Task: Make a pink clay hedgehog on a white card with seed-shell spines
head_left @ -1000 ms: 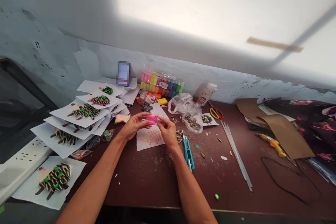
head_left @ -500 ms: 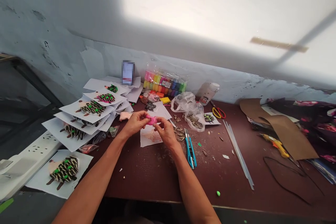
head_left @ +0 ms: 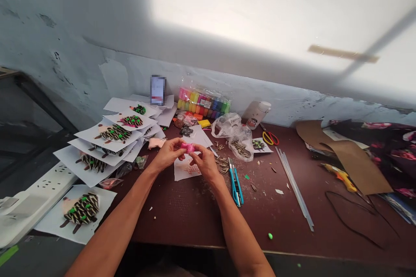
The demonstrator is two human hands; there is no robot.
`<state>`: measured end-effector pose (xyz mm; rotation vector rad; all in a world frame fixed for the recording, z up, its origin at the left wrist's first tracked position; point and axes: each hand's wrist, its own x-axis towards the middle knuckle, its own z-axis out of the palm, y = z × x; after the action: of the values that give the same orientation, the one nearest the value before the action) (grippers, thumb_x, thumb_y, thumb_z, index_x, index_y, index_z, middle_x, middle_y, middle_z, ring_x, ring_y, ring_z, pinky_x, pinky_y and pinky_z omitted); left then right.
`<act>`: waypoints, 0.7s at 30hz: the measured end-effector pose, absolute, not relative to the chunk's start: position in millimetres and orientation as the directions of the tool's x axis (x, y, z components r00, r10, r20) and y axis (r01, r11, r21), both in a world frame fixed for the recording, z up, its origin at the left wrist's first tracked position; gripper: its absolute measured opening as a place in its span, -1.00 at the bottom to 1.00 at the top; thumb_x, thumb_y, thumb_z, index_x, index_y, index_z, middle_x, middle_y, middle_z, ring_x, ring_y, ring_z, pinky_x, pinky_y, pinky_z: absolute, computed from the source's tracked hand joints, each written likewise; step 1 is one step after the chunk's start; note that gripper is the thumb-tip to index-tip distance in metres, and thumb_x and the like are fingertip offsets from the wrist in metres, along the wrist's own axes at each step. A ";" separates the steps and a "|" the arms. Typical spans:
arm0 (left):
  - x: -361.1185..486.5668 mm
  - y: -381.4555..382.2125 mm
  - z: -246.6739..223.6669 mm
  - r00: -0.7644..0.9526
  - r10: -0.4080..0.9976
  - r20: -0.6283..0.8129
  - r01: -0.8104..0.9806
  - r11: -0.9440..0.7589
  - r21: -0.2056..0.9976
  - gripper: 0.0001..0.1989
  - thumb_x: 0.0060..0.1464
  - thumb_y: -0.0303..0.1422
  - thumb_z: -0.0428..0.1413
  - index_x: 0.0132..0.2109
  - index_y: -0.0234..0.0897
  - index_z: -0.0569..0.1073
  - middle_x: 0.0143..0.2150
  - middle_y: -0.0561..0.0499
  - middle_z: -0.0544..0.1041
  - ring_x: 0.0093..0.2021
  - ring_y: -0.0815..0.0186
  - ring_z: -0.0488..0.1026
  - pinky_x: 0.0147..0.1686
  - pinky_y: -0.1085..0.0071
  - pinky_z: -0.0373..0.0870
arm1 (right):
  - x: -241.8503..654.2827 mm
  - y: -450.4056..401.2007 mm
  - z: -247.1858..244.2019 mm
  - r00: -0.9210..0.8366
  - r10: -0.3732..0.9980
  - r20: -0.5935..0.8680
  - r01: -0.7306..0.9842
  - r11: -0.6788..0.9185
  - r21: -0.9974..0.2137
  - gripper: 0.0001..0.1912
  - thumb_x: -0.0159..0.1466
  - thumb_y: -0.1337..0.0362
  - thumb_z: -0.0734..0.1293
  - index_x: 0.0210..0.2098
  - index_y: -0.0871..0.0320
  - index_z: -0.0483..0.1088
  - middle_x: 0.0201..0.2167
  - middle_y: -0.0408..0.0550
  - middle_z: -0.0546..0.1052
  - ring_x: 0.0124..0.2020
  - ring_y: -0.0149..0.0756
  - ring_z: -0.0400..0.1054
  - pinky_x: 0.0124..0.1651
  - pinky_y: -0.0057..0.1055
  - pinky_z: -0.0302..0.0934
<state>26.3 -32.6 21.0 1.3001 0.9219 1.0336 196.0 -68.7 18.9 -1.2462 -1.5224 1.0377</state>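
Between my left hand (head_left: pixel 167 154) and my right hand (head_left: pixel 204 163), a small lump of pink modelling clay (head_left: pixel 187 147) is pinched in the fingertips of both. Below the hands lies a white sheet with a pink hedgehog outline (head_left: pixel 186 172), partly hidden by my right hand. To the right of my right wrist are a blue craft knife (head_left: pixel 234 186) and a loose pile of striped sunflower seeds (head_left: pixel 222 165). A plastic bag of seeds (head_left: pixel 239 145) stands just beyond them.
Finished seed-hedgehog pictures (head_left: pixel 107 136) are stacked at left on the dark red table (head_left: pixel 182 216), beside a power strip (head_left: pixel 39 186). Behind are a pack of coloured clay (head_left: pixel 203 103) and a white bottle (head_left: pixel 256 114). Right: scissors (head_left: pixel 269 138), glue sticks (head_left: pixel 294 188), a yellow glue gun (head_left: pixel 339 177), brown card (head_left: pixel 357 166).
The pink clay has gone from a wider, flatter piece to a smaller lump, and my hands have drawn closer together. The whole view has shifted slightly.
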 end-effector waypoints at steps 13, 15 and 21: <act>22.1 -32.6 34.2 0.483 0.871 0.088 0.060 -0.133 0.989 -0.62 0.01 -0.03 0.28 -0.31 -0.30 0.52 -0.42 0.03 0.50 -0.43 0.34 0.43 -0.38 0.41 0.42 | 192.3 -72.3 23.9 -0.193 0.979 0.059 0.114 0.082 -0.990 -0.77 0.32 0.06 0.35 -0.20 0.07 0.35 -0.36 -0.19 0.57 -0.49 -0.41 0.51 -0.44 -0.53 0.33; 20.2 -33.7 35.7 0.495 0.865 0.079 0.087 -0.140 0.986 -0.63 0.05 -0.04 0.25 -0.31 -0.30 0.53 -0.42 0.03 0.50 -0.41 0.33 0.42 -0.37 0.42 0.39 | 191.5 -74.5 27.7 -0.195 0.979 0.064 0.164 0.097 -0.982 -0.76 0.32 0.05 0.36 -0.20 0.08 0.36 -0.34 -0.17 0.59 -0.48 -0.39 0.53 -0.44 -0.53 0.33; 22.6 -37.0 40.2 0.460 0.880 0.120 0.134 -0.202 0.970 -0.70 0.05 -0.13 0.21 -0.41 -0.28 0.45 -0.50 0.10 0.39 -0.44 0.36 0.31 -0.42 0.46 0.25 | 188.4 -78.2 32.7 -0.156 0.986 0.056 0.252 0.094 -0.963 -0.76 0.28 0.05 0.40 -0.20 0.08 0.44 -0.38 -0.15 0.59 -0.45 -0.33 0.55 -0.44 -0.52 0.26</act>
<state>22.6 -37.0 40.2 1.6469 0.8916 0.8767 188.4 -78.2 32.7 -1.2669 -1.5480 1.1245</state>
